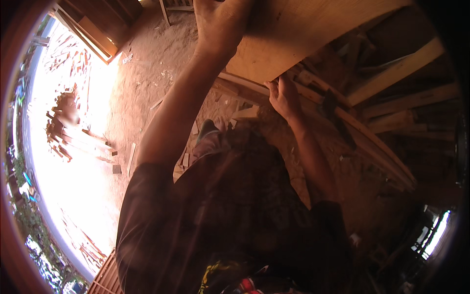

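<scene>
A broad, pale wooden board (pixel 293 36) spans the upper middle and right of the view, tilted, with its near edge toward me. My left hand (pixel 220 22) is raised at the board's left side, against or just over it; its fingers run out past the top of the picture, so their grip is hidden. Lower down, my right hand (pixel 284 95) pinches the near edge of the board, thumb and fingers closed at its corner.
Long timber pieces (pixel 396 71) lie piled at the right. Wood offcuts (pixel 246 113) litter the dirt floor (pixel 147 73) by my foot. A wooden frame (pixel 95 41) stands at the upper left. More scrap wood (pixel 68 120) lies in bright sunlight at left.
</scene>
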{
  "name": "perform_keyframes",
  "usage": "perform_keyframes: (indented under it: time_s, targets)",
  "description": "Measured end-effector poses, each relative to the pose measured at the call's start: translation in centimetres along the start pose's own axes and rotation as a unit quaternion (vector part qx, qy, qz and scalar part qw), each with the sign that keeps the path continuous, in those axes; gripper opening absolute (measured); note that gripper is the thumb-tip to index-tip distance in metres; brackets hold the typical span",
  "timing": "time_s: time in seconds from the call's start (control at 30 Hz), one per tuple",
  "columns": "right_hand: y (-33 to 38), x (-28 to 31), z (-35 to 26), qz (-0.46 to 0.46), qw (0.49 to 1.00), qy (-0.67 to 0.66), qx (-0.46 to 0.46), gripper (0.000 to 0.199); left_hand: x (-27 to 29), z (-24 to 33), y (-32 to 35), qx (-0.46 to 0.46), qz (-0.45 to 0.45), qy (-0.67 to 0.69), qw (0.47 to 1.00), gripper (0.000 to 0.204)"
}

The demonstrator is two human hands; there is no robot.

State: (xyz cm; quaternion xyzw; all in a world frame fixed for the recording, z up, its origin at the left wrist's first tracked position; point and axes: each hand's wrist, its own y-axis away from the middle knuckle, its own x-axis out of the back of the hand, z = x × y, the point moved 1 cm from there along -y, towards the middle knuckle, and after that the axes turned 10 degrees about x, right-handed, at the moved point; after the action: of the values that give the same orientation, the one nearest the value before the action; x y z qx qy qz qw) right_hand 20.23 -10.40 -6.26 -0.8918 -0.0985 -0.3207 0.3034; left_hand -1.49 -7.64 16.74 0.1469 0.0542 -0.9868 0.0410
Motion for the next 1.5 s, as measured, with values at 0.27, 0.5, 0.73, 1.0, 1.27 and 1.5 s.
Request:
perform_keyframes:
  time_s: [0.27,0.5,0.73,1.0,1.27,1.5]
  targets:
    - [0.7,-2.0,1.9,-0.074,0.993,0.074,-0.047,0.039,2.2,-7.0,-4.7,-0.052,0.083,-0.085,0.992,0.106]
    - [1.4,-3.8,2.8,0.004,0.996,0.088,0.008,0.032,2.7,-5.8,-1.5,-0.034,0.06,-0.107,0.992,0.109]
    - [1.4,-3.8,2.9,0.0,0.992,0.127,0.003,0.032,8.9,-9.5,-2.8,0.028,-0.165,-0.222,0.961,0.065]
    - [1.4,-4.1,1.7,-0.01,0.993,0.112,-0.018,0.039,16.5,-28.0,-1.1,-0.143,-0.189,-0.549,0.801,0.058]
    - [1.6,-4.5,1.4,0.001,0.991,0.119,-0.067,0.043,17.4,-30.0,-2.1,-0.074,-0.239,-0.489,0.836,0.044]
    - [4.9,-7.2,1.6,0.097,0.987,0.119,-0.057,0.062,16.5,-27.3,-2.6,0.001,-0.275,-0.464,0.842,0.044]
